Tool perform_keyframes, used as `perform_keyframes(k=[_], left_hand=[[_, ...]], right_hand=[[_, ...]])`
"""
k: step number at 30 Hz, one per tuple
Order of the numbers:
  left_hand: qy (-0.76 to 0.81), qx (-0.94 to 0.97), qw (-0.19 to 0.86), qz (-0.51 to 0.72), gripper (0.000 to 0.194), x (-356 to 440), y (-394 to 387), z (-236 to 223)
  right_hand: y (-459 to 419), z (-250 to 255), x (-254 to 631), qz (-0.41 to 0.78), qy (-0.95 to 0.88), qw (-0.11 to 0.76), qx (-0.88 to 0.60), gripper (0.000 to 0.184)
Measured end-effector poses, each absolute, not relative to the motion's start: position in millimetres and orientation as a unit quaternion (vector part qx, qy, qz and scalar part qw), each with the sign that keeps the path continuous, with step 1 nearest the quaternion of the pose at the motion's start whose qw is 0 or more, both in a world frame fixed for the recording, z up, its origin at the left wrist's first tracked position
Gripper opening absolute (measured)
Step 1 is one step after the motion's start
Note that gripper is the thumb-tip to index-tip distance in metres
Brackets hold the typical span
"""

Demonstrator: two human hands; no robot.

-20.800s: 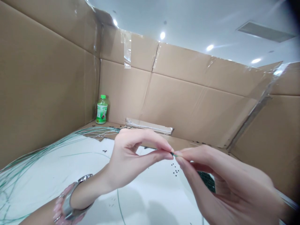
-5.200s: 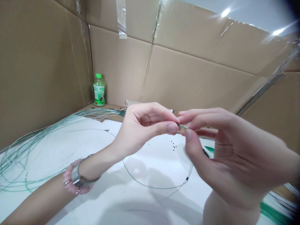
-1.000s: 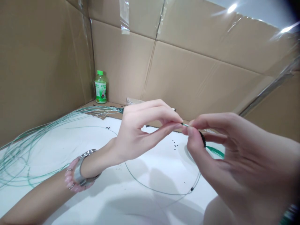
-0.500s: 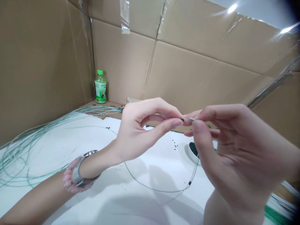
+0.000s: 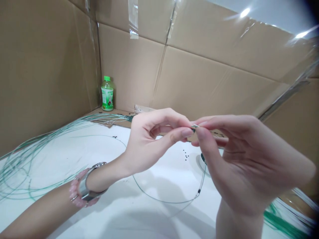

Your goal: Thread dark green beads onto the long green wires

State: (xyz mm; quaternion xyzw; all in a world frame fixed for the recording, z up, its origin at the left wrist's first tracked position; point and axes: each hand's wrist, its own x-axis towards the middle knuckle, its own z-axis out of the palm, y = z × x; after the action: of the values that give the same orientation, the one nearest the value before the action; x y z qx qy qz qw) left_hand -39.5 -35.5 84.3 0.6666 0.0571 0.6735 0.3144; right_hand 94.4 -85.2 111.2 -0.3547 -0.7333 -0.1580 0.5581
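My left hand pinches a small black piece between thumb and forefinger. Right against it, my right hand holds the pale tip of a thin wire in a thumb-and-finger pinch. The two sets of fingertips meet, and whether the tip has entered the black piece cannot be made out. Below the hands a thin green wire hangs in a loop, with a black sleeve on it. Behind my right hand is a white dish of dark bits, mostly hidden.
Loose green wires spread over the white table on the left; another green bundle lies at lower right. Tiny black pieces are scattered near the dish. A green-capped bottle stands in the corner of the cardboard walls.
My right hand has moved left, bringing the wire tip up to the black piece in my left hand. The wire loop shifted slightly left with it.
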Motion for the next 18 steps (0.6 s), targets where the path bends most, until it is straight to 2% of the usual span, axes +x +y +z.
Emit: perform_keyframes(k=[7,11,15,18], left_hand=[[0.075,0.665,0.316,0.672,0.007,-39.5,-36.4,84.6],[0.071,0.666,0.324,0.668,0.004,-40.0,-36.0,85.1],[0.07,0.663,0.321,0.672,0.005,-40.0,-36.5,85.9],[0.077,0.665,0.319,0.671,0.006,-40.0,-37.2,85.5]], right_hand=[[-84.1,109.0,96.1,-0.143,-0.738,0.56,-0.347,0.013],[-80.4,107.3,96.1,-0.13,-0.723,0.599,-0.32,0.014],[-79.4,108.3,97.1,-0.125,-0.741,0.574,-0.326,0.019],[-81.3,110.5,96.4,-0.121,-0.738,0.572,-0.337,0.015]])
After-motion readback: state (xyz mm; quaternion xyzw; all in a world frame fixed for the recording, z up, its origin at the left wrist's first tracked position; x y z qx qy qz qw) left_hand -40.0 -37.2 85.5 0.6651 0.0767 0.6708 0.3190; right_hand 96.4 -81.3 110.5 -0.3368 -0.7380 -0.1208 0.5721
